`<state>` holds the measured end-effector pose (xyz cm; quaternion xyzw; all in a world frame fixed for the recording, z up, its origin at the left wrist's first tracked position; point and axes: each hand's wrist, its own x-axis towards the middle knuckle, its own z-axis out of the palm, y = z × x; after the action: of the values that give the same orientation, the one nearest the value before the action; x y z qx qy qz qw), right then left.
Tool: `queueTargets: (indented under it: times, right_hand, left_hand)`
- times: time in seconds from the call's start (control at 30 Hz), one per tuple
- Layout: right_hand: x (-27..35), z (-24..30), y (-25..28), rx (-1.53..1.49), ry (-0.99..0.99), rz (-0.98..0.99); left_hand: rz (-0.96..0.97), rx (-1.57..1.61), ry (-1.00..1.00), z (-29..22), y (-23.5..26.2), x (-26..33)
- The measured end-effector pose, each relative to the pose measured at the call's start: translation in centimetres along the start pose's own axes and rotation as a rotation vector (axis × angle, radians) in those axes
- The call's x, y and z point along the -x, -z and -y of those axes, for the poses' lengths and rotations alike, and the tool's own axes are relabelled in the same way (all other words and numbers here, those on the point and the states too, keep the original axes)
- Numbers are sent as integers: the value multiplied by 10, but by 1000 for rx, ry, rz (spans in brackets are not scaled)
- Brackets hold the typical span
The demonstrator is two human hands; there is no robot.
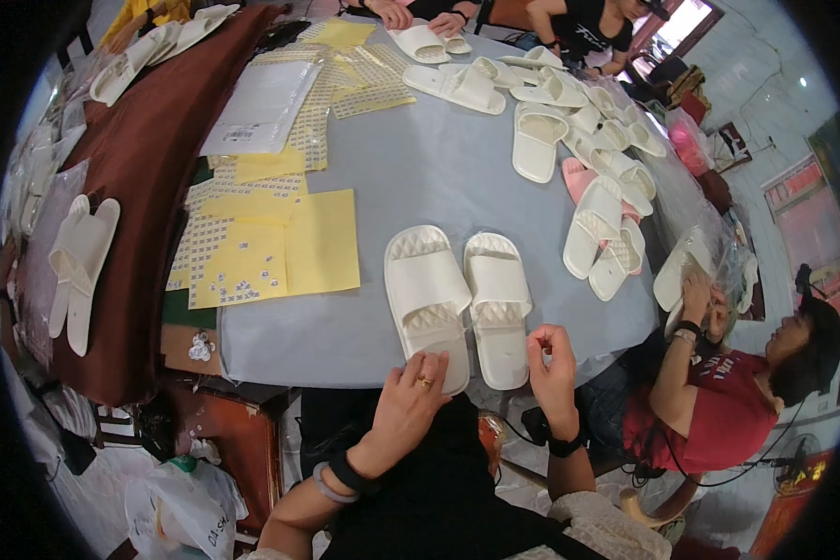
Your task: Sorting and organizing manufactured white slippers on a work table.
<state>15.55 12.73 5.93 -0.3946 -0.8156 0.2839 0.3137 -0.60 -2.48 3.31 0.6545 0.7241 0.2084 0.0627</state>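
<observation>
- White slide sandals, one pair: left slide [429, 280] reaching away from your left hand [409, 401], its heel under those fingers; right slide [499, 289] between your hands, heel just beside your right hand [553, 373].
- Left hand: fingers bent and touching the heel; you may be pressing or gripping it, which the view cannot settle.
- Right hand: fingers curled, thumb near forefinger, off the slide; whether you pinch something small cannot be told.
- Grey-covered table [448, 159]: ahead of both hands, its near edge close by both heels. Likely hazard: a push down or pull toward you there could tip a slide into your lap.
- Yellow label sheets [322, 243]: ahead and left of your left hand, small loose labels [243, 285] on top. Likely hazard: a sweeping forearm could scatter them or pick them up.
- Heaped white slides [595, 215], pink one [579, 177] among them: ahead and right of your right hand. Likely hazard: a nudge could mix the pairs.
</observation>
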Motion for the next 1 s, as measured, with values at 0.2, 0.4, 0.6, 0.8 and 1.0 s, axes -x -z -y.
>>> queueTargets:
  times: [0.2,0.4,0.6,0.8,1.0]
  right_hand:
    - [10,-12,9,35,-57,127]
    - [11,-17,3,48,-93,286]
    - [9,-19,-1,144,-29,365]
    - [10,-16,-3,337,71,403]
    - [10,-18,-3,315,96,427]
  left_hand:
    - [21,3,33,-3,-3,-2]
    - [35,-5,-134,-26,-17,-3]
    - [151,-82,-217,-32,-28,-5]
    - [163,-68,-225,-28,-29,-5]
    - [150,-70,-225,-28,-27,-4]
